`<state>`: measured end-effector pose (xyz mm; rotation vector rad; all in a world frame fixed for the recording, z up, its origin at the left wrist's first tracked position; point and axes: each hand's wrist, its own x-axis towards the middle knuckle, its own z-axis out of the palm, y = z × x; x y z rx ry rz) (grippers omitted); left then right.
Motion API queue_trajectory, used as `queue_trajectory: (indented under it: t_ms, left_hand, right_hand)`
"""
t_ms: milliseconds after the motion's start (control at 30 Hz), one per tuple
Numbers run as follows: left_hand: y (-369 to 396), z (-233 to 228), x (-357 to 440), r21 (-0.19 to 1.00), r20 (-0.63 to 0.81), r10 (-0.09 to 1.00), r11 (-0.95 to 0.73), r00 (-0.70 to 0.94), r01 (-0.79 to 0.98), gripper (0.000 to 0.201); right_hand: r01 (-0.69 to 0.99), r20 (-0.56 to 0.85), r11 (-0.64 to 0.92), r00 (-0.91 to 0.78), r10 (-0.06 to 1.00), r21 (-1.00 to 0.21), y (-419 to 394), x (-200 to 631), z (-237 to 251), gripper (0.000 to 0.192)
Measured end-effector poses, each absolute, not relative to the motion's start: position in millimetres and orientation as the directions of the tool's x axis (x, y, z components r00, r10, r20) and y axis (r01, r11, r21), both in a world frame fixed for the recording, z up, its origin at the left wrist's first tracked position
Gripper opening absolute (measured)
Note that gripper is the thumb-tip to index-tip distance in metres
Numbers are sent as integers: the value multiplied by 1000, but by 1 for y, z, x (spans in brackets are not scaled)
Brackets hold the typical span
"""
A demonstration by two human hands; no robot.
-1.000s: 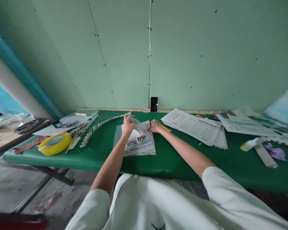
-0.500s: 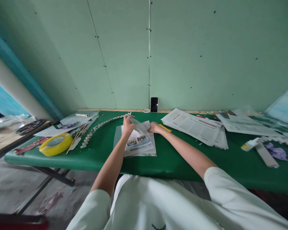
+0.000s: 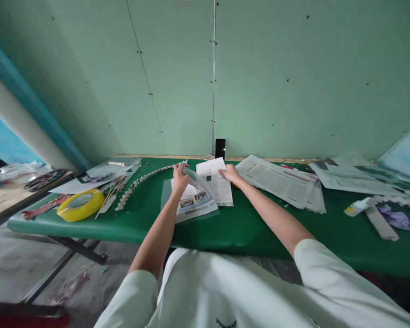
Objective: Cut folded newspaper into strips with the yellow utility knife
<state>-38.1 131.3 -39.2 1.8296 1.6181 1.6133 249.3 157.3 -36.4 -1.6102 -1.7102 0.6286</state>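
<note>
My left hand (image 3: 180, 176) is closed on the lifted edge of a clear plastic sheet (image 3: 190, 175). Beneath that sheet lies a newspaper page (image 3: 195, 204) with colour photos and a line of large print. My right hand (image 3: 230, 174) pinches the right edge of a smaller printed sheet of paper (image 3: 222, 187), which overlaps the newspaper page's right side. Just beyond my left hand ends a zigzag chain of folded paper (image 3: 141, 179) that curves across the green tabletop (image 3: 246, 232).
To the left lie a roll of yellow tape (image 3: 81, 205) and thin sticks (image 3: 110, 196). Stacked newspapers (image 3: 276, 180) spread out on the right, with a glue bottle (image 3: 357, 206) and crumpled purple paper (image 3: 394, 217) farther over. A phone (image 3: 220, 148) leans on the wall.
My right hand has drawn the printed sheet out to the right from the plastic and newspaper, so more of it shows. My left hand keeps hold of the plastic sheet, nearly still.
</note>
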Motion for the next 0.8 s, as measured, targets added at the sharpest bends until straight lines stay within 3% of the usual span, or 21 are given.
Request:
queue_trajectory:
  t_ms: [333, 500, 567, 700, 800]
  left_hand:
    - [131, -38, -37, 740, 565, 797, -374, -215, 560, 49]
    - [135, -44, -34, 767, 542, 819, -389, -190, 511, 43]
    - [138, -47, -32, 806, 506, 842, -385, -185, 450, 51]
    - [144, -51, -27, 928, 329, 935, -294, -134, 227, 78]
    - [149, -51, -30, 966, 225, 970, -209, -95, 154, 74]
  right_hand:
    - [608, 180, 175, -54, 982, -774, 156, 249, -28, 15]
    - [543, 332, 259, 38, 943, -799, 158, 284, 6, 28]
    - [502, 456, 358, 85, 886, -787, 158, 305, 27, 36]
    - [362, 641, 562, 147, 753, -744, 152, 338, 62, 49]
    - [271, 664, 616, 150, 732, -740, 144, 343, 75, 55]
